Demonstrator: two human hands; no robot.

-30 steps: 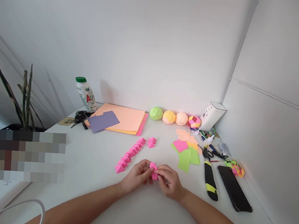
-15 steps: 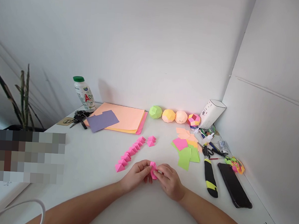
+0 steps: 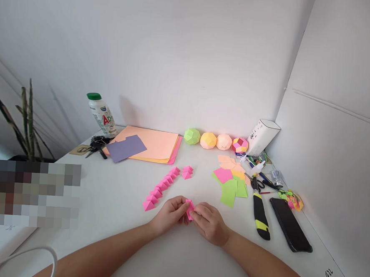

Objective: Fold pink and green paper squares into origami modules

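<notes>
While both forearms reach in over the table (image 3: 112, 201), the left hand (image 3: 167, 214) and right hand (image 3: 209, 223) meet fingertip to fingertip, pinching a small folded pink paper piece (image 3: 189, 209) held just above the tabletop.

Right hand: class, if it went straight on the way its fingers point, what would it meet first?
The right hand would meet the small pink folded paper piece it pinches, then likely the left hand; depth is unclear.

Folded pink row (image 3: 162, 186) blocks fwd-left, green sheets (image 3: 232, 190) right
</notes>
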